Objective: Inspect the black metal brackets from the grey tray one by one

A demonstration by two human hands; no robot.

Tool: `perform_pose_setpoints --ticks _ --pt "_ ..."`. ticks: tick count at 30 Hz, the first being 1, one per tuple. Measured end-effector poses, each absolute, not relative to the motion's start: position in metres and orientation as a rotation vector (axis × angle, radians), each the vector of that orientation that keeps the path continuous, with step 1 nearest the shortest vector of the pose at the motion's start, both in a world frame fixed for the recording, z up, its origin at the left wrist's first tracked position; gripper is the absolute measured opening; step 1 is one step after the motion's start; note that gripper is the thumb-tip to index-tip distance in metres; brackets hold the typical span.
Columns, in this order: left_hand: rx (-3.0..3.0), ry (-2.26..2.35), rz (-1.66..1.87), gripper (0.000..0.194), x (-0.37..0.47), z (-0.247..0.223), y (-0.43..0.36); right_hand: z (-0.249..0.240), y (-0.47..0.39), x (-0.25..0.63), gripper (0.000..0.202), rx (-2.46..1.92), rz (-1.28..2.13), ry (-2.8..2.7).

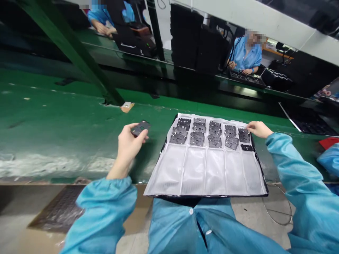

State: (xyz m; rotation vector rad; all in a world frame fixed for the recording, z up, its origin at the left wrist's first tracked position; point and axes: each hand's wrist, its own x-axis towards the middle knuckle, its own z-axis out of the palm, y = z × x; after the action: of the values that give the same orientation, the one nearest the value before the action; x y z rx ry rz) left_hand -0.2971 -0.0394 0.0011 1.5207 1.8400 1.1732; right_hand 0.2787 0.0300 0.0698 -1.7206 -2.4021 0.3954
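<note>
Dark plate [141, 127] being pinched in the left hand [130, 141], thumb on the near side and fingers behind, the piece being held up above the green bench [79, 121], well apart from the tray on its left side. Right hand [260, 129] being held at the far right corner of the tray, palm down, thumb and forefinger being brought close together; whether the white liner [197, 169] or a plate's edge is being gripped there cannot be told. Liner being supported on a black tray [266, 191], its rim being shown along the sides and near edge, the whole being set at the bench's near edge, just before the wearer's blue smock [182, 225]. Liner being divided by raised seams into five columns. More dark plates [197, 138] being held in the far part of each column, many being overlapped, some being turned askew; in the rightmost column a single piece [247, 147] is being seated nearer than the rest, a strip of liner being shown between. Beyond the left hand, a green post [79, 60] is being footed on the bench, a small tan block [127, 107] being lodged at its base. Across the bench, a tray of small dark parts [247, 78] is being attended by a blue-clad person [245, 56]; another person [102, 21] is being partly hidden at upper left.
</note>
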Motion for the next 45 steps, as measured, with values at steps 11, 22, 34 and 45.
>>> perform_pose_setpoints --ticks 11,22,34,45 --pt "1.482 0.854 1.020 0.027 -0.096 0.034 -0.013 0.042 -0.013 0.077 0.038 -1.155 1.065 -1.522" --pt "1.671 1.068 1.063 0.020 -0.095 -0.014 -0.013 -0.023 -0.005 0.054 0.029 -1.226 1.057 -1.280" --pt "1.701 1.094 1.009 0.019 -0.093 -0.019 -0.014 -0.030 -0.009 0.055 0.024 -1.297 0.946 -1.357" --pt "1.660 1.083 1.013 0.020 -0.093 -0.016 -0.015 -0.030 -0.012 0.055 0.035 -1.305 0.862 -1.425"
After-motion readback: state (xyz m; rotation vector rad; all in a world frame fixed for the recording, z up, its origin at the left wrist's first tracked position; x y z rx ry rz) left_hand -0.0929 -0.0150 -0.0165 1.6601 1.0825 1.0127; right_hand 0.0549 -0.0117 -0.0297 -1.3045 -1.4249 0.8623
